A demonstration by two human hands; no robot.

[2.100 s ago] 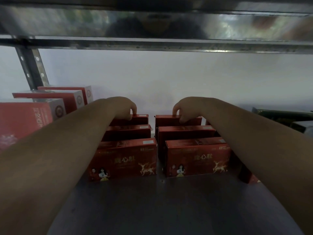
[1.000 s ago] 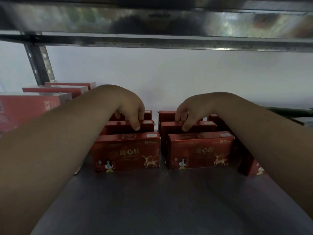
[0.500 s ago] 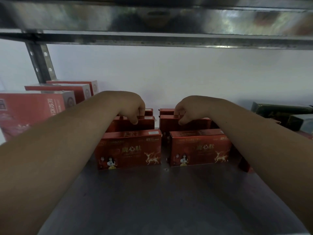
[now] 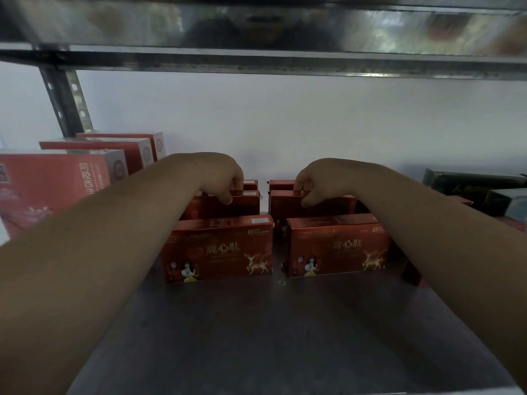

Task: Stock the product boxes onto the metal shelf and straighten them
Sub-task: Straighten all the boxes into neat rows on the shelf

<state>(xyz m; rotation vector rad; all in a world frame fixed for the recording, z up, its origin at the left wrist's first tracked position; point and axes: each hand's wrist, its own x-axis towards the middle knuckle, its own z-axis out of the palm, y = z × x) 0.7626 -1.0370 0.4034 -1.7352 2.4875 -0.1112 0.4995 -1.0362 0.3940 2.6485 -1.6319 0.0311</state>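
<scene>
Two rows of dark red product boxes with a gold deer stand upright on the grey metal shelf (image 4: 256, 332). The left front box (image 4: 216, 249) and right front box (image 4: 336, 246) face me. My left hand (image 4: 219, 178) curls over the top edge of the left middle box (image 4: 242, 205). On the other row, my right hand (image 4: 316, 181) grips the top of the right middle box (image 4: 288, 205). Behind each hand a rear box (image 4: 281, 184) peeks out. Both forearms hide the rows' outer sides.
Larger red-and-white boxes (image 4: 57, 183) stand in a row at the left. Dark green boxes (image 4: 473, 183) lie at the right. Another red box (image 4: 412, 273) shows under my right forearm. A shelf beam (image 4: 256, 61) hangs overhead, a perforated upright (image 4: 67, 104) at back left.
Both hands came forward from the rear boxes to the middle boxes. In the last half second the middle boxes slid back a little, widening the gap behind the front boxes.
</scene>
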